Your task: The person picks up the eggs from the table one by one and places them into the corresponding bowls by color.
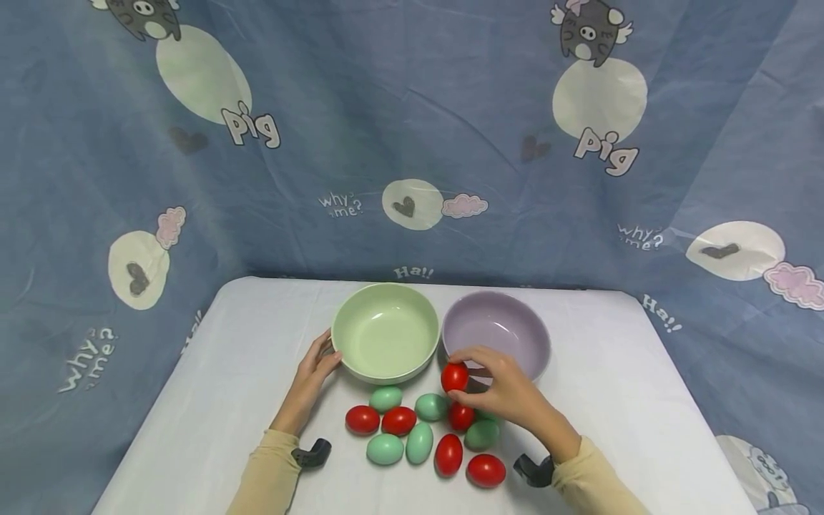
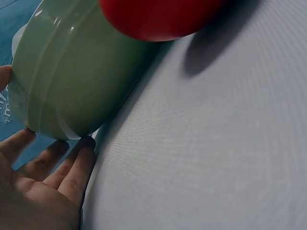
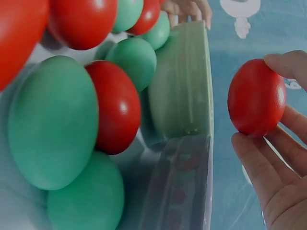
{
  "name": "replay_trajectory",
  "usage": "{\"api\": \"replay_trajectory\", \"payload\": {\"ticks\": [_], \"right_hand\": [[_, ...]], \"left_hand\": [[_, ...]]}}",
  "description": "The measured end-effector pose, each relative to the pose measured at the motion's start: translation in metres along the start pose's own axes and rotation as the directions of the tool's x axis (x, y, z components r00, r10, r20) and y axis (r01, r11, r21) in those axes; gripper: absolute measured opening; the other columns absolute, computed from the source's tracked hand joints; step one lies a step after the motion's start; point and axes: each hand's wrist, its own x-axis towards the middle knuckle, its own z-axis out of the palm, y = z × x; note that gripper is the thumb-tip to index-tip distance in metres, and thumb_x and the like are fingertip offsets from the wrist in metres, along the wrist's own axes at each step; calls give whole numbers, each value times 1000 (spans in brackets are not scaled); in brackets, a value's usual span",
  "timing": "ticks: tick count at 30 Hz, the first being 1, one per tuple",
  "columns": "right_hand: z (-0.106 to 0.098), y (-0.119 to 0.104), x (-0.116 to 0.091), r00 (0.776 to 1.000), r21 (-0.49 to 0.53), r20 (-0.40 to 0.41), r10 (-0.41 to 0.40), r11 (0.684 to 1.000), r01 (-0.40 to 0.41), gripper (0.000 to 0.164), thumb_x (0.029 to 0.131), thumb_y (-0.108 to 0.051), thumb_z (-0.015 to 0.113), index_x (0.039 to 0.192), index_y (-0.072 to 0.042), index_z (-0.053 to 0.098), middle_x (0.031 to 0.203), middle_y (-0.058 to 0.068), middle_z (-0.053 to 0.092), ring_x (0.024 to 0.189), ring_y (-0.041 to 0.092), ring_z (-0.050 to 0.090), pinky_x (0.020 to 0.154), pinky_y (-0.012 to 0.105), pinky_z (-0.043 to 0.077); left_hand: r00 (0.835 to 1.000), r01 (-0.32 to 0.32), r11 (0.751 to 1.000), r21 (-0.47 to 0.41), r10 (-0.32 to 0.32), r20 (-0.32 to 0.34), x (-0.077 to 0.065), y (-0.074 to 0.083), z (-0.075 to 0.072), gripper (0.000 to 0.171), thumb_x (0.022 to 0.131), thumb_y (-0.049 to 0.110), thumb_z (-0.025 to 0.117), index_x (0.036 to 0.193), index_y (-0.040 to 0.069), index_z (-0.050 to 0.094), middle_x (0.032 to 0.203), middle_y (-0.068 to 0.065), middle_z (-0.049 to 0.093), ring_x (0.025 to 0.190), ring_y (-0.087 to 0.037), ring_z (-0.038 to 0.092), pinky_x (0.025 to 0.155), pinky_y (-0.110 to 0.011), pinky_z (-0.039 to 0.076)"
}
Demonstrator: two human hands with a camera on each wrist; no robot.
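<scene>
A red egg [image 1: 454,378] is pinched between the thumb and fingertips of my right hand [image 1: 505,390], raised near the front rim of a purple bowl [image 1: 498,325]. The right wrist view shows this red egg [image 3: 256,98] held clear of the bowls. My left hand [image 1: 309,383] touches the left side of a light green bowl [image 1: 386,325]. In the left wrist view, extended fingers [image 2: 76,175] rest against the green bowl's outer wall [image 2: 72,72]. Red eggs [image 1: 399,420] and green eggs [image 1: 420,443] lie in front of the bowls; my right hand partly hides one green egg.
The two bowls stand side by side at the back of a white table [image 1: 212,400]. Behind it hangs a blue printed cloth [image 1: 360,143]. Dark wrist devices [image 1: 312,454] sit by both sleeves.
</scene>
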Motion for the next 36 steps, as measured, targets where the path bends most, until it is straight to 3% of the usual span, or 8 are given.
{"api": "replay_trajectory", "payload": {"ticks": [11,21,29,36], "right_hand": [[1,0,23,999,-5,32,-42,999,43,45,82,-14,88,123,-10,71,119,-2,74,112,18,70,91,29,63],[4,-4,44,997,-1,72,-33,999,34,48,83,-17,87,127,-8,70,124,2,73,115,21,69,94,32,62],[11,-9,65,995,24,96,18,1000,-20,46,84,-18,86,127,-11,70,122,-1,72,111,16,68,96,34,62],[16,-13,85,993,27,115,7,1000,-10,45,83,-15,87,125,-7,72,122,3,74,113,19,68,94,31,62]], "left_hand": [[1000,-22,1000,-6,22,-5,-1,2,0,64,105,43,57,162,29,31,166,-9,39,155,-32,35,125,-54,34],[1000,-7,1000,-13,7,3,0,-1,-1,66,105,46,56,163,30,29,168,-8,36,157,-31,31,126,-55,30],[1000,-10,1000,-12,10,-3,2,-3,-1,66,104,48,57,162,31,31,167,-8,37,156,-31,34,125,-53,33],[1000,-24,1000,-14,24,1,2,-2,0,64,105,45,56,162,29,31,166,-8,38,154,-32,37,125,-52,35]]}}
